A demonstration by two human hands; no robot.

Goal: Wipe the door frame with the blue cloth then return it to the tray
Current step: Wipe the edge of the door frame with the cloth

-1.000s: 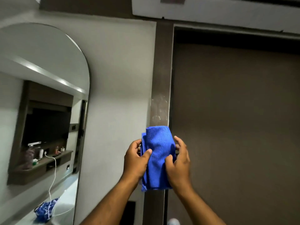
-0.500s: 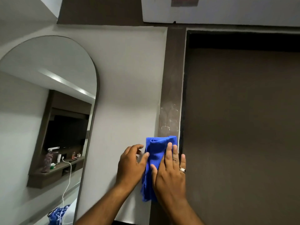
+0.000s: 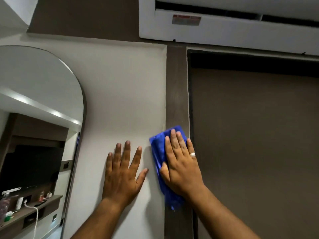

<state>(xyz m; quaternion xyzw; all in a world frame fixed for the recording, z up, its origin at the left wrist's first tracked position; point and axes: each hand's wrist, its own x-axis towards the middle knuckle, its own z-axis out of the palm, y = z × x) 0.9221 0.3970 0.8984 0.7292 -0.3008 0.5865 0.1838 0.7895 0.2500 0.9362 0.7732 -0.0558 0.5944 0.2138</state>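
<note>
My left hand (image 3: 123, 171) has let go of the blue cloth (image 3: 159, 152) and now lies flat, empty, on the white wall (image 3: 120, 87). My right hand (image 3: 180, 163), fingers spread, presses the cloth against the door frame (image 3: 177, 83) at centre frame, so I judge wiping has begun; no tray is in sight.

The blue cloth (image 3: 158, 152) looks like soft, napped microfibre, matt with a faint sheen along its folds; the door frame (image 3: 177, 94) is dark brown, smooth and slightly satin, perhaps laminate rather than bare wood; the door (image 3: 255, 144) beside it is a flat, matt brown panel; the wall (image 3: 120, 94) is matt off-white paint; the arched mirror (image 3: 39, 104) is glossy glass; the unit (image 3: 224, 30) above seems white plastic.
</note>
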